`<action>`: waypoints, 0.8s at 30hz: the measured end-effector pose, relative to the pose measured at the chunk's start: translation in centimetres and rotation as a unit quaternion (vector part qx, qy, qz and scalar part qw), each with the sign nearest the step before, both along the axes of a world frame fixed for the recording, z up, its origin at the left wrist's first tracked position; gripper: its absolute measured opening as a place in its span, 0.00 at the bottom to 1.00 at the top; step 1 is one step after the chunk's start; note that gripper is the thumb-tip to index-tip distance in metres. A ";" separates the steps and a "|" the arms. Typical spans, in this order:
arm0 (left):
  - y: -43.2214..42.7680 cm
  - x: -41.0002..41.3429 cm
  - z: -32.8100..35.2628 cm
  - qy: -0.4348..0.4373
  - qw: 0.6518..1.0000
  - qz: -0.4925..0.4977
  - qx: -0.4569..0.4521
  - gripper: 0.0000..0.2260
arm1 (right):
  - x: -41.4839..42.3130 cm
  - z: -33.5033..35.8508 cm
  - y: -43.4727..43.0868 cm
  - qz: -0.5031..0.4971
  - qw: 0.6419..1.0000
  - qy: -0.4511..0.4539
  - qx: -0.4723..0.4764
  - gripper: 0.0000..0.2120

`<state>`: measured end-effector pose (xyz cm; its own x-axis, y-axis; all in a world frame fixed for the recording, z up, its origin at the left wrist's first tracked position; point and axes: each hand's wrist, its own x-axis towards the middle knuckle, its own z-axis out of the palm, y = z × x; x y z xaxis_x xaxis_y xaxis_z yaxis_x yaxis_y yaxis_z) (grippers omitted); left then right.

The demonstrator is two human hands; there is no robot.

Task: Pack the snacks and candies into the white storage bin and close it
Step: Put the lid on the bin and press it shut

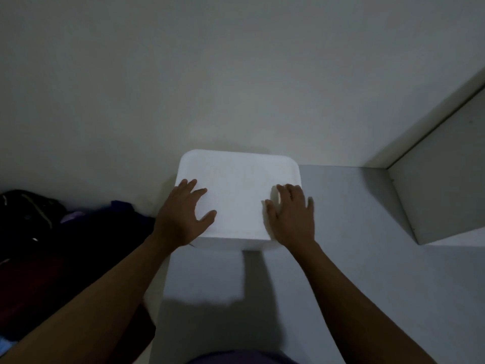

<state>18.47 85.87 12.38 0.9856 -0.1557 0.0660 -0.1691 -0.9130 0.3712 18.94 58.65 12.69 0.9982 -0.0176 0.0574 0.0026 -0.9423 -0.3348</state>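
From my feed the room is dim, with soft light falling from above and in front. A plain off-white wall (236, 61) fills the upper half of the view. Below it runs a pale grey counter (367, 258), its left edge dropping away. On the right, a white cabinet panel (441, 185) stands on the counter and meets the wall in the corner, casting a shadow beside it. To the left, lower than the counter, I see a dark heap of fabric (86, 232) with a black bag (29, 206) against the wall.
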 end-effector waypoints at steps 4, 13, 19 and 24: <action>1.4 -0.4 -1.0 -0.080 0.995 -0.044 -0.026 0.30 | -0.3 -0.1 -1.8 0.015 0.996 -0.024 0.080 0.19; 1.7 0.2 -2.0 -0.124 0.990 -0.058 -0.041 0.32 | -0.3 -2.2 -2.0 -0.045 0.978 -0.059 0.192 0.29; 1.4 0.7 -1.9 -0.039 0.996 0.013 -0.082 0.38 | -0.3 -1.8 -2.0 -0.030 0.984 -0.055 0.165 0.24; 0.7 2.3 -1.0 -0.024 0.977 0.132 -0.168 0.36 | 1.4 -0.1 -2.1 -0.025 0.993 -0.042 0.108 0.24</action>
<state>20.82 86.60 11.42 0.9831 0.1415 0.1160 0.0313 -0.7546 0.6554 20.39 56.56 12.60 0.9876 -0.0876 0.1303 -0.0055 -0.8487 -0.5289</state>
